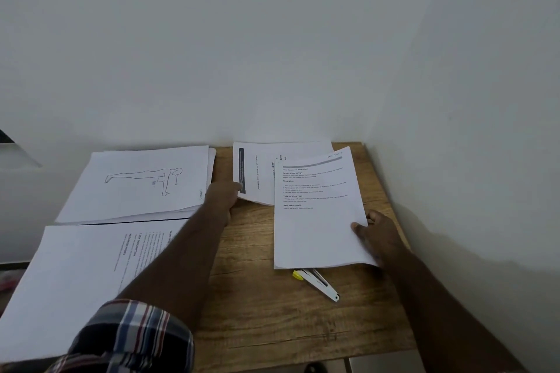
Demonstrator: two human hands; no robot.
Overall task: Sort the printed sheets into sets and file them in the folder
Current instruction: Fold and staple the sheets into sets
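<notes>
My right hand (375,232) grips the right edge of a printed text sheet (318,221), thumb on top, and holds it tilted above the wooden table (257,297). My left hand (222,195) pinches the near left corner of a sheet with a dark bar (257,172) that tops a small pile at the back. A stack topped by a plank-pose drawing (139,185) lies at the back left. Another text sheet stack (75,275) lies at the near left. No folder is in view.
A white and yellow stapler (318,283) lies on the table, partly under the held sheet. White walls close off the back and right side. The left stacks overhang the table's left edge.
</notes>
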